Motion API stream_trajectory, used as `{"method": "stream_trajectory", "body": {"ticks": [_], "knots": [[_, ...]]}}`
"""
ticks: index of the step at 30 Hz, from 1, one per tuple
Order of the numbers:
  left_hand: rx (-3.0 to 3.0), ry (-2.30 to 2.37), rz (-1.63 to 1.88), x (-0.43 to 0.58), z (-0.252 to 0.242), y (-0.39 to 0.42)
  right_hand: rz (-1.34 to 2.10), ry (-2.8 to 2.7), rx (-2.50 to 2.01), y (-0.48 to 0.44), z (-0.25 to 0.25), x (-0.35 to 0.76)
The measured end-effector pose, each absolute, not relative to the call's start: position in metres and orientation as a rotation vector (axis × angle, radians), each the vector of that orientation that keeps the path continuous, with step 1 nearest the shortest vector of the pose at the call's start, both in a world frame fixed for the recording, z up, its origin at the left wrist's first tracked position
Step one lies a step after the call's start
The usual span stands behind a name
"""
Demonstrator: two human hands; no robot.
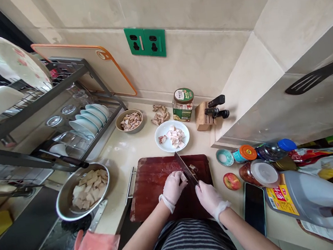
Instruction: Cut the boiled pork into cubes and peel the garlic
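My right hand [209, 199], in a thin clear glove, is closed round the handle of a kitchen knife [185, 168]. The blade slants up and left over a dark red-brown cutting board [150, 181]. Also gloved, my left hand [172, 188] is closed on a pale food piece [183, 176] beside the blade. Right of the knife, small brownish scraps [193, 169] lie on the board. Just beyond its far edge, a white plate [160, 146] bears pale pinkish cubes [175, 135] and a small brownish heap [162, 139].
A metal basin [107, 185] of pale slices stands left, under a dish rack [71, 85]. Behind are a bowl of garlic-like cloves [131, 121], ginger [160, 115], a jar [183, 104] and a knife block [203, 117]. Rightward lie an apple [232, 181], a phone [254, 207] and a large jug [315, 197].
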State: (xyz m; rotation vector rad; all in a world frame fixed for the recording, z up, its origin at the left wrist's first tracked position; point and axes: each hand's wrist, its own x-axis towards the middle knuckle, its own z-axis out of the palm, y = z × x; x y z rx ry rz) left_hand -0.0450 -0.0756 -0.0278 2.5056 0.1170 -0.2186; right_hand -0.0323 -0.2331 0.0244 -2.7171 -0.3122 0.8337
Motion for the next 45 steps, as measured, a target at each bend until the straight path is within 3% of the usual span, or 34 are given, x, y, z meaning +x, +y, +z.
{"method": "stream_trajectory", "body": {"ticks": [6, 23, 32, 39, 45], "knots": [[2.463, 0.254, -0.219, -0.042, -0.029, -0.071, 0.823, -0.318, -2.752, -0.255, 0.045, -0.055], [2.569, 0.092, -0.375, -0.034, -0.017, -0.067, 0.957, -0.315, -2.775, -0.248, 0.059, -0.056], [2.602, 0.049, -0.517, -0.025, -0.009, -0.073, 0.914, -0.407, -2.764, -0.223, 0.033, -0.029], [2.514, 0.128, -0.370, -0.030, -0.016, -0.073, 0.750, -0.377, -2.715, -0.214, 0.013, -0.021], [2.259, 0.204, -0.260, -0.036, -0.020, -0.072, 0.722, -0.336, -2.727, -0.245, 0.025, -0.033]]}}
